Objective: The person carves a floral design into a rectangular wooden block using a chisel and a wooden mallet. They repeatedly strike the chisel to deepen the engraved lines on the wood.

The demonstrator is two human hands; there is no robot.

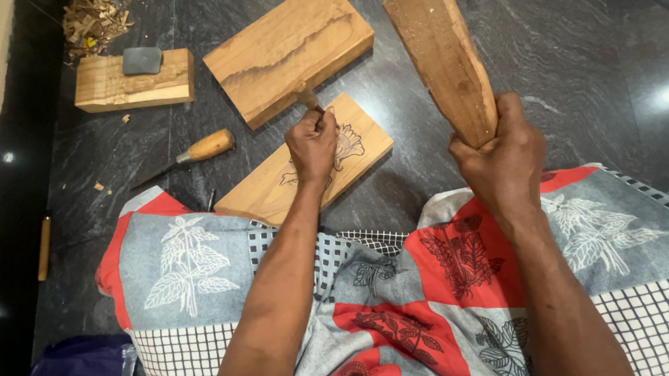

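Observation:
My left hand (313, 143) grips a chisel (308, 98) with a wooden handle, its tip set on a small wooden board (269, 186) that bears a drawn flower outline. My right hand (501, 159) is closed on the narrow end of a long flat wooden mallet (440, 47), raised upright above the floor to the right of the board. The board lies on the dark stone floor just in front of my lap, which is covered by a patterned red, grey and white cloth (421, 311).
A larger wooden board (287, 44) lies behind the carved one. To the left are a loose chisel with a wooden handle (195, 152), a wooden block (134, 83) with a grey stone (142, 60) on it, and a pile of wood chips (93, 23).

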